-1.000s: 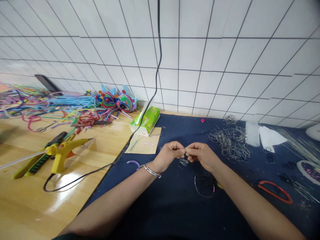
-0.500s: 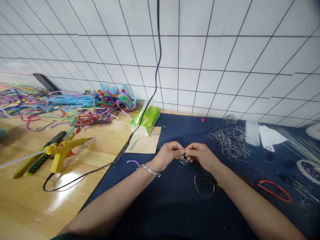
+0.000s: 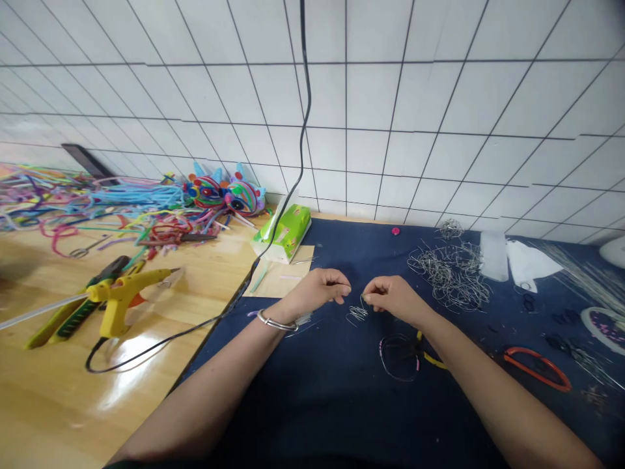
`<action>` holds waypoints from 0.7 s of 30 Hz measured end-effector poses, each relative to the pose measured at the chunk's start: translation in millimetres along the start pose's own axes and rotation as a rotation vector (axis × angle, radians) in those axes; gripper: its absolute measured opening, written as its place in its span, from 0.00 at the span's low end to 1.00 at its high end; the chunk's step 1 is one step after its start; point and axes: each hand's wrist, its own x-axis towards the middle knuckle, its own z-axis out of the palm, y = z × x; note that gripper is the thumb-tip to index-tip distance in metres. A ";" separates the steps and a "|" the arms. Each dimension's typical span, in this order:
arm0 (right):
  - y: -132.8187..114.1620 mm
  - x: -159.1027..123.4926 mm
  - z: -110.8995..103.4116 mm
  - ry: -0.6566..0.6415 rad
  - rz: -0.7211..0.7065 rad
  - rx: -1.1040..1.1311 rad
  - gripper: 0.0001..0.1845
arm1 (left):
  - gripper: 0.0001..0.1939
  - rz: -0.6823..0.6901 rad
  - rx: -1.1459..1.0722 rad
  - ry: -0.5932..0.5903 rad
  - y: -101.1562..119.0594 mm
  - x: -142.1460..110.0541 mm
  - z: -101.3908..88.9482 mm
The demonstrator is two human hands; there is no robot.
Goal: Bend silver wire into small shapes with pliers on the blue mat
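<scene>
Left hand (image 3: pixel 328 286) drawn aside, its grip unclear, right hand (image 3: pixel 385 293) pinching thin wire (image 3: pixel 362 300), purple bits (image 3: pixel 605 331) in round white dish (image 3: pixel 585 319)

Likely craft workshop: glue gun (image 3: pixel 117 299), wire tangle (image 3: pixel 452 273)

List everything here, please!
Wall: one, white, back
Cable: one, black, centre
Table: one, tan, left
Cloth: one, navy, centre
Fuzzy sticks: many, mixed, back left
Ornaments: two, multicoloured, back left
Bar: one, black, back left
Glue gun: one, yellow, left
Pliers: one, yellow-black, left
Tissue pack: one, green, back
Paper: one, tan, centre
Button: one, pink, back
Wire tangles: two, silver, right
Flat pieces: two, whitish, right
Loop: one, red, right
Dish: one, white, right
Beaded ring: one, silver, centre
Wires: several, silver, centre
Bangle: one, silver, left wrist
Small bits: uncertain, mixed, scattered
Left hand: one, bare, centre
Right hand: one, bare, centre
</scene>
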 end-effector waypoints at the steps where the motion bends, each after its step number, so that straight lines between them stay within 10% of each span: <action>1: -1.5 -0.6 -1.2 -0.006 -0.022 -0.119 0.07 | 0.09 0.012 0.089 0.018 0.4 -0.9 -6.0; 9: -3.0 -1.5 11.8 -0.027 -0.167 -0.583 0.10 | 0.09 0.069 0.801 0.207 -2.4 -6.4 -32.7; 21: 2.3 0.3 15.1 0.075 -0.178 -0.629 0.12 | 0.06 0.076 0.973 0.176 -21.6 -1.3 -31.3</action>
